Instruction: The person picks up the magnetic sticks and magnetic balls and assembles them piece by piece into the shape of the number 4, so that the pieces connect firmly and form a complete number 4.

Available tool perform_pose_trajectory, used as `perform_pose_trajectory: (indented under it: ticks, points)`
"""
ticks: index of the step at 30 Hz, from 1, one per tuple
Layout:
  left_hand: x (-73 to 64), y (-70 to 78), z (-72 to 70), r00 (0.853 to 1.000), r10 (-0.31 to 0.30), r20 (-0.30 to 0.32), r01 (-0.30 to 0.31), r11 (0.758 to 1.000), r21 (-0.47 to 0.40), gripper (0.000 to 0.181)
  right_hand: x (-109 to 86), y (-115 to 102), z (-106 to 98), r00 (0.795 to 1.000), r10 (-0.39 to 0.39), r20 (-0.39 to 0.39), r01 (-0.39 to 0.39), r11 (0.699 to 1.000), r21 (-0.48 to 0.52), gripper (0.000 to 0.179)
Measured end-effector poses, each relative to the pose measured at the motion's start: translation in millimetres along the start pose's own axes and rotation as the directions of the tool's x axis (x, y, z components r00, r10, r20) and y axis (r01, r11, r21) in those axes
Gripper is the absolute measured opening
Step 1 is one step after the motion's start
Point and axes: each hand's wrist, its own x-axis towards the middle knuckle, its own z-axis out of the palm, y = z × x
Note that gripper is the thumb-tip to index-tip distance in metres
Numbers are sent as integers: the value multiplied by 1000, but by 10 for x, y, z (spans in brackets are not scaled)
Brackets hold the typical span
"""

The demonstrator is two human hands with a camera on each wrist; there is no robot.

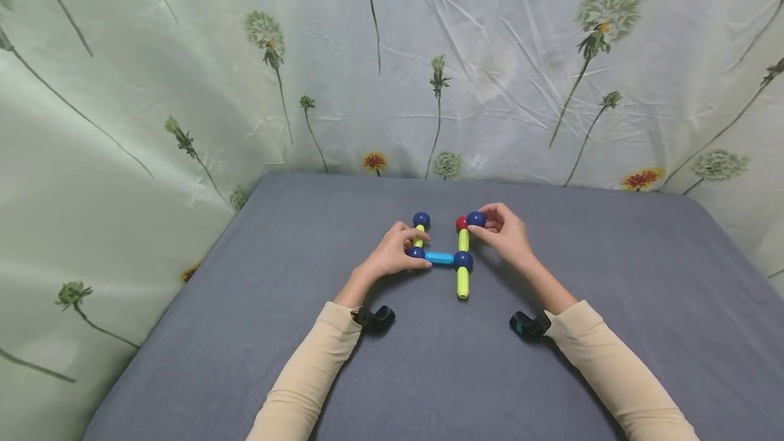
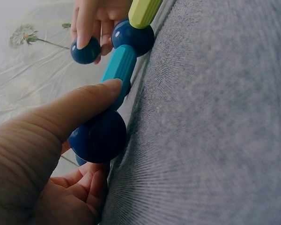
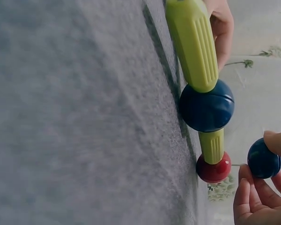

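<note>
A toy frame of balls and ribbed rods lies on the grey surface. My left hand (image 1: 392, 252) holds its left corner, around a dark blue ball (image 2: 98, 137). In the left wrist view, the thumb lies along the light blue rod (image 2: 119, 70). That rod runs to another dark blue ball (image 1: 463, 260), which has yellow-green rods (image 3: 194, 44) on both sides. A red ball (image 3: 214, 167) caps the far rod. My right hand (image 1: 507, 231) pinches a loose dark blue ball (image 3: 264, 158) beside the red one, raised and apart from it in the right wrist view.
One more yellow-green rod (image 1: 420, 230) rises from the left corner to a dark blue end ball (image 1: 421, 220). Grey cloth (image 1: 429, 373) covers the surface. Behind it hangs a pale curtain (image 1: 490, 87) with dandelion prints. Black straps (image 1: 375, 319) circle both wrists.
</note>
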Motion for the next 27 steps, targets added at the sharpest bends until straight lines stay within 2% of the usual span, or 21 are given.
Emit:
perform_pose_trajectory:
  ticks: [6,10,16,27]
  points:
    - [20,2,-15,1000,4,-15,-4,1000,1,47,-67,-1,-40,998,-54,16,54,998,24,43]
    - [15,8,-12,1000,2,-13,-1,1000,11,47,-142,12,-69,996,-76,36,76,997,-7,42]
    - [0,5,-5,1000,-9,-4,9,1000,5,47,-271,35,-122,995,-48,85,53,997,-55,38]
    - [5,2,6,1000,-8,-8,8,1000,4,46,-463,19,-202,983,18,181,-8,998,-58,35]
